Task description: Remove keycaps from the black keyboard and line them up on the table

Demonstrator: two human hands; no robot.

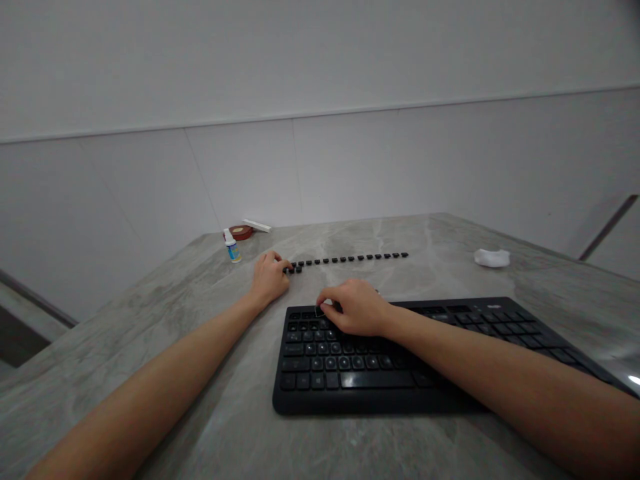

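A black keyboard [305,403] lies on the tabletop, and several key positions in its upper left rows are bare of caps. Over those upper rows is my right hand [356,308], its thumb and forefinger pinched on a thin wire-like tool [319,311] that reaches down to the keys. Most of that tool is hidden by my fingers. Beyond the keyboard, a row of loose black keycaps [343,260] runs across the table. My left hand [270,277] rests at the row's left end, fingers curled, with the fingertips on a keycap [287,270].
A small white spray bottle [233,248] with a blue label stands at the far left, near a reddish-brown round object [241,232] and a white strip [257,225]. A crumpled white item [492,258] lies at the right. Behind the grey marbled table [235,413] rises a white wall.
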